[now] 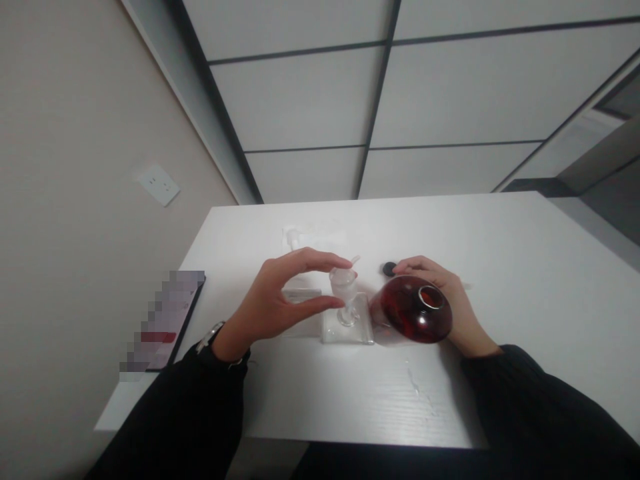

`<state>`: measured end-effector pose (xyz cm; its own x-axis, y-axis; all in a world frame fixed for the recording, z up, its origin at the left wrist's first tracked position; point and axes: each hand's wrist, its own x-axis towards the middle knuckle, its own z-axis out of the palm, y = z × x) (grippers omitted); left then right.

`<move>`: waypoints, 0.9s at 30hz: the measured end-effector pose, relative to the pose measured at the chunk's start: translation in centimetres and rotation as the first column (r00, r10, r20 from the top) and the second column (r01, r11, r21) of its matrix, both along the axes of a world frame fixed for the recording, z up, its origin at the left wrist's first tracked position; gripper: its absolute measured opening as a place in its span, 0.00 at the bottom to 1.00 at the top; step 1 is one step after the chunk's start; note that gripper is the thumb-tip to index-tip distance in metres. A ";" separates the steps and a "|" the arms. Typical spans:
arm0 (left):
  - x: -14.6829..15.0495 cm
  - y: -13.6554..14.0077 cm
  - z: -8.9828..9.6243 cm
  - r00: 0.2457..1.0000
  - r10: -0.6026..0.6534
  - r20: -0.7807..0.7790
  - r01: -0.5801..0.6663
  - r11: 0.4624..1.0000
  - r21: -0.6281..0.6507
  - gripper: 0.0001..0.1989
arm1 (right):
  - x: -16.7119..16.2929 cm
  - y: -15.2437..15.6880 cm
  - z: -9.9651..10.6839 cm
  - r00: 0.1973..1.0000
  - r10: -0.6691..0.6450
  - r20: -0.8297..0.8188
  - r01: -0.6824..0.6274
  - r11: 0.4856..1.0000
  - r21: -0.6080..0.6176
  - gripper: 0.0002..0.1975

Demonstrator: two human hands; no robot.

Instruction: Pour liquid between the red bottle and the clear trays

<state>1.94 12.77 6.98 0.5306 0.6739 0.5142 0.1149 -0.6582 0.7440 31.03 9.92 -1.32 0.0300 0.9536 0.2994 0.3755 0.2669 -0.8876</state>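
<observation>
Between the thumb and fingertips of my left hand [280, 300] is a small clear funnel [343, 283], a short tab sticking out at its rim. Its narrow lower end meets the round neck of a clear square bottle [350, 330] on the table. My right hand [440, 280] curls round the far side of a dark red glass bottle [410, 313], whose uncapped mouth faces up and toward me. That bottle partly hides the palm. A black cap [389, 269] lies on the table by the right fingertips; whether they touch it I cannot tell.
A white table [320, 400] bears wet streaks [414, 380] near its front. A clear flat piece [303, 313] lies left of the square bottle, and a clear packet [305, 239] behind. A tablet [167, 327] with a blurred screen is at the left edge. White panels rise behind.
</observation>
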 end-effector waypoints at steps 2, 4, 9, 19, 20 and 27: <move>0.0 0.0 0.0 1.000 -0.009 -0.009 0.009 1.000 -0.001 0.18 | 0.1 0.0 0.0 1.000 0.003 0.007 -0.003 1.000 0.003 0.11; 0.1 0.0 0.1 1.000 -0.021 -0.020 0.021 1.000 0.009 0.18 | 0.2 0.0 0.0 1.000 0.010 0.022 -0.010 1.000 0.012 0.11; 0.2 0.0 0.1 1.000 -0.020 -0.009 0.021 0.998 0.057 0.18 | 0.4 0.0 0.2 0.998 0.025 0.052 -0.026 1.000 0.017 0.11; 0.1 0.2 -0.4 0.999 -0.031 0.012 0.032 0.992 -0.125 0.19 | 0.2 0.0 0.1 0.999 0.020 0.041 -0.022 0.999 0.034 0.08; 0.1 0.1 -0.4 0.999 -0.051 0.009 0.052 0.989 -0.139 0.18 | 0.2 0.0 -0.1 0.999 0.017 0.035 -0.018 0.999 0.038 0.10; 0.4 -0.1 0.0 0.993 -0.105 -0.058 0.097 0.986 -0.137 0.16 | 0.2 0.4 -1.1 1.000 0.008 0.011 -0.008 0.999 0.043 0.17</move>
<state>2.39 12.66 6.96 0.6289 0.6754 0.3851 0.1042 -0.5640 0.8192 31.22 10.30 -2.41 0.0193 0.9401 0.3404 0.3827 0.3076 -0.8712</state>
